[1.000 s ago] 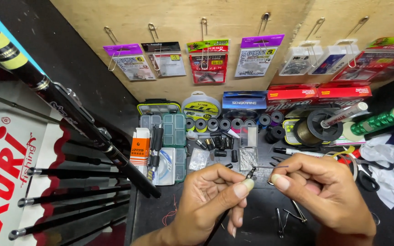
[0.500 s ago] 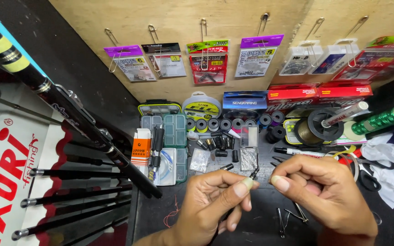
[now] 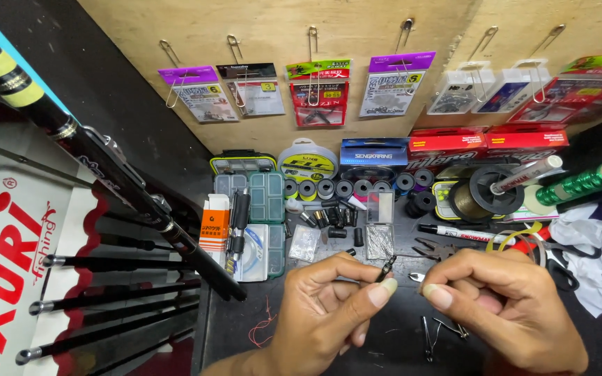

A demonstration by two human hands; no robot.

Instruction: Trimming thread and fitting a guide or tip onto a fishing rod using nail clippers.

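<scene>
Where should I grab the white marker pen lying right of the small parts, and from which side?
Take the marker pen around the middle of its white barrel, coming straight down from above. It lies flat and roughly level across the dark mat, black cap to the left. Its barrel shows bare, but pliers and scissors crowd the near side, so a low approach from there looks awkward.

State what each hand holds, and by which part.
Left hand pinches a small dark tube at its lower end; whatever the right hand grips is hidden.
</scene>
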